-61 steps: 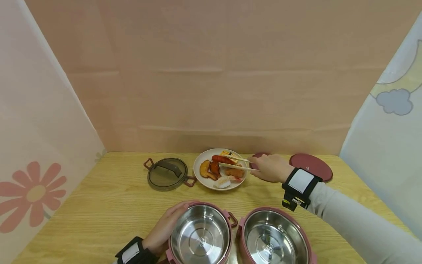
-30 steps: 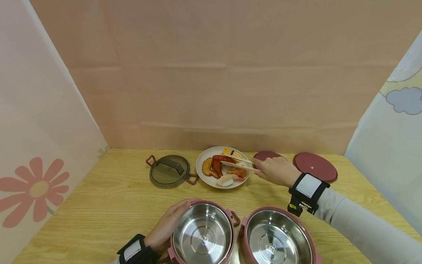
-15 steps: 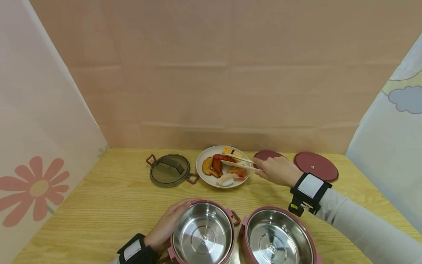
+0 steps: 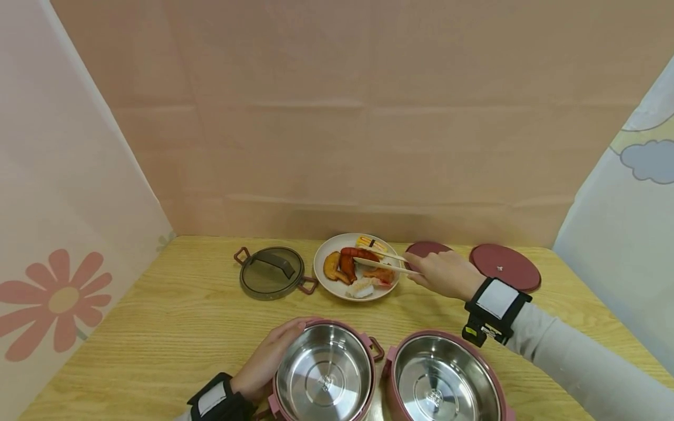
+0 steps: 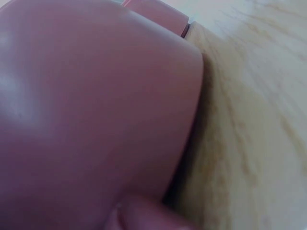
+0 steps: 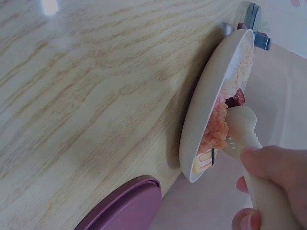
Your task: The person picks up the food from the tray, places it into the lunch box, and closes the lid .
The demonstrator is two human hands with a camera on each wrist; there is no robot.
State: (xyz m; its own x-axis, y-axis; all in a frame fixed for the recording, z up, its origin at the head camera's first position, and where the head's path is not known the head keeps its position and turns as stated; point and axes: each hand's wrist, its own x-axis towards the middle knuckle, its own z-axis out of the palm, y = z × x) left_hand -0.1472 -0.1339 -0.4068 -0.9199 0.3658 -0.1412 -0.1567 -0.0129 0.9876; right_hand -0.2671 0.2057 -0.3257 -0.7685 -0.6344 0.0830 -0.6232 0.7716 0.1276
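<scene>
Cream-coloured tongs [image 4: 388, 266] are in my right hand [image 4: 443, 273], gripped with the thumb and fingers. Their two arms reach over a white plate [image 4: 322, 285], apart, with a red sausage [image 4: 351, 252] between or just beside the tips. Around it on the plate lie a brown mushroom-like piece [image 4: 332, 266], a chicken wing [image 4: 347, 266], a fried piece [image 4: 380, 273], shrimp sushi [image 4: 361, 287] and egg sushi [image 4: 368, 242]. My left hand [image 4: 271, 358] rests along the outer wall of a pink steel-lined pot [image 5: 96, 96], fingers extended near its rim; most of its palm is hidden.
A second pink pot [image 4: 439, 374] stands to the right of the first. Behind the pots, a glass lid [image 4: 268, 272] lies left of the plate. Two dark red lids [image 4: 504, 266] lie to its right, one partly behind my right hand. A brown paper wall [image 4: 337, 146] closes off the back.
Over the last two seconds the tongs have shifted slightly around the sausage, their arms drawing a little closer together. The left hand stays on the pot. The camera view has moved slightly.
</scene>
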